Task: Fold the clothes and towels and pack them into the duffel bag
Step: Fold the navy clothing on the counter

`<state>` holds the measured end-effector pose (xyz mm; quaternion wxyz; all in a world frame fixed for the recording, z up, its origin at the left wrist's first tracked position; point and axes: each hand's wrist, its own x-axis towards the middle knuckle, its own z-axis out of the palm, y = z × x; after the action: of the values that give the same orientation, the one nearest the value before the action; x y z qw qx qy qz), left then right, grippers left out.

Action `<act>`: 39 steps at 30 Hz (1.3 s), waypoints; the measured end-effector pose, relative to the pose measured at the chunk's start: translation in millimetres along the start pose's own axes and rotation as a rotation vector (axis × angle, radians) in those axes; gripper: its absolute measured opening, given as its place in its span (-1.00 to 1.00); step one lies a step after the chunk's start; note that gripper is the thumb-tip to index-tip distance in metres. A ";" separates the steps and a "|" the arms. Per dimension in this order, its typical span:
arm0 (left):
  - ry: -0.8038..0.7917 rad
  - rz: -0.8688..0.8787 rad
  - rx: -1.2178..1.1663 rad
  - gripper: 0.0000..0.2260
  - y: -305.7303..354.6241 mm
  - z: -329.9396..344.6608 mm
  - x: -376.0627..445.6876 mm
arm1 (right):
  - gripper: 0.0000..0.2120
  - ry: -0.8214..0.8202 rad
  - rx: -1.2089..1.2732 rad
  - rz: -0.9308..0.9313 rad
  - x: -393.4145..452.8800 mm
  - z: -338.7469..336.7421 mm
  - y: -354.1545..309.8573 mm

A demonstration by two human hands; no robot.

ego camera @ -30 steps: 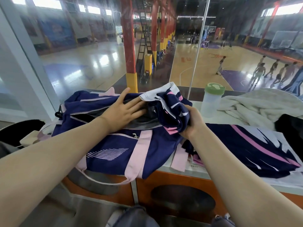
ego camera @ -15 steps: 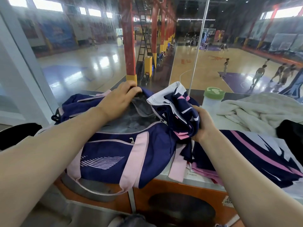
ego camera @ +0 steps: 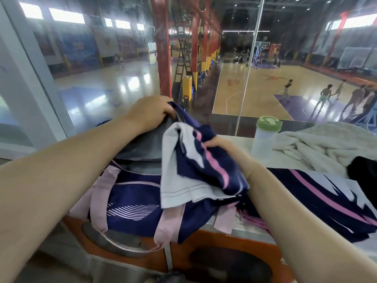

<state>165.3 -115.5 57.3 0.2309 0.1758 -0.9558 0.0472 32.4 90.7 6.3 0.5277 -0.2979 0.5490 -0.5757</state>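
While left hand (ego camera: pixel 150 112) grips duffel bag (ego camera: pixel 140 193) rim, right hand (ego camera: pixel 219 147) clutches folded jersey (ego camera: pixel 195 170), apparently over opening.

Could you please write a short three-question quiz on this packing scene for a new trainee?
1. True or false: the left hand grips the far edge of the duffel bag, holding it open.
2. What does the right hand hold? A) the towel B) the folded jersey C) the bottle
3. Fill in: the bottle with the green lid stands beside the white ____.

Key
1. True.
2. B: the folded jersey, held over the bag's opening.
3. Towel, lying unfolded on the counter.
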 end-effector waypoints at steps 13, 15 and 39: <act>-0.127 0.066 0.363 -0.49 -15.6 22.7 -32.0 | -0.49 0.323 0.072 0.128 57.7 47.2 49.1; -0.025 0.040 0.387 -0.48 -6.4 28.1 -43.9 | -0.42 0.342 0.098 0.119 61.7 43.3 51.9; -0.333 -0.977 -1.507 -0.66 39.6 63.8 -89.9 | -0.51 0.160 -0.313 0.113 50.4 18.1 37.0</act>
<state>198.8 -61.2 -41.0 0.1379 0.3682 -0.5739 -0.7184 46.0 43.7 -36.6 0.4609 -0.2984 0.6880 -0.4745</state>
